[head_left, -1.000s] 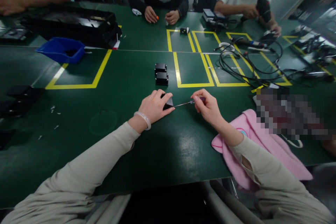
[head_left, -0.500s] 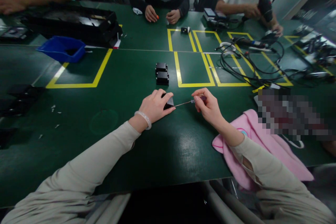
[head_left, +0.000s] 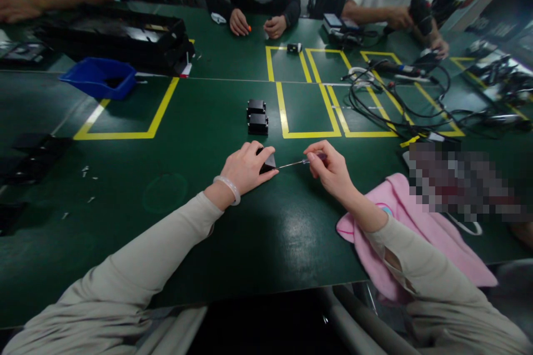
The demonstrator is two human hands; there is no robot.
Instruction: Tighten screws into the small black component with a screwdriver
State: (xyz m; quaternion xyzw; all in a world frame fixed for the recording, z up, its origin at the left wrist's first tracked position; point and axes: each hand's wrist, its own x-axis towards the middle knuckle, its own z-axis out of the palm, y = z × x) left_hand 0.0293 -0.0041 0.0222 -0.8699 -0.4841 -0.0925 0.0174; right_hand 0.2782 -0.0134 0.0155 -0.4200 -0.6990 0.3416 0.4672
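On the green table, my left hand [head_left: 245, 167] is closed around a small black box [head_left: 268, 162], pressing it to the surface and hiding much of it. My right hand [head_left: 328, 169] grips the handle of a thin screwdriver [head_left: 293, 165]. Its shaft points left, and the tip meets the box's right side near my left fingertips. What the tip sits on is too small to make out. Just beyond my left hand, two similar black boxes [head_left: 257, 123] lie one behind the other, with small shiny bits at their sides.
A pink cloth [head_left: 400, 216] lies under my right forearm. Black cables [head_left: 358, 100] tangle at the right. At the left are a blue scoop-shaped bin [head_left: 97, 77], small loose screws [head_left: 84, 170] and dark parts [head_left: 33, 155]. Several people sit across the table; one person's hand [head_left: 239, 22] holds something orange.
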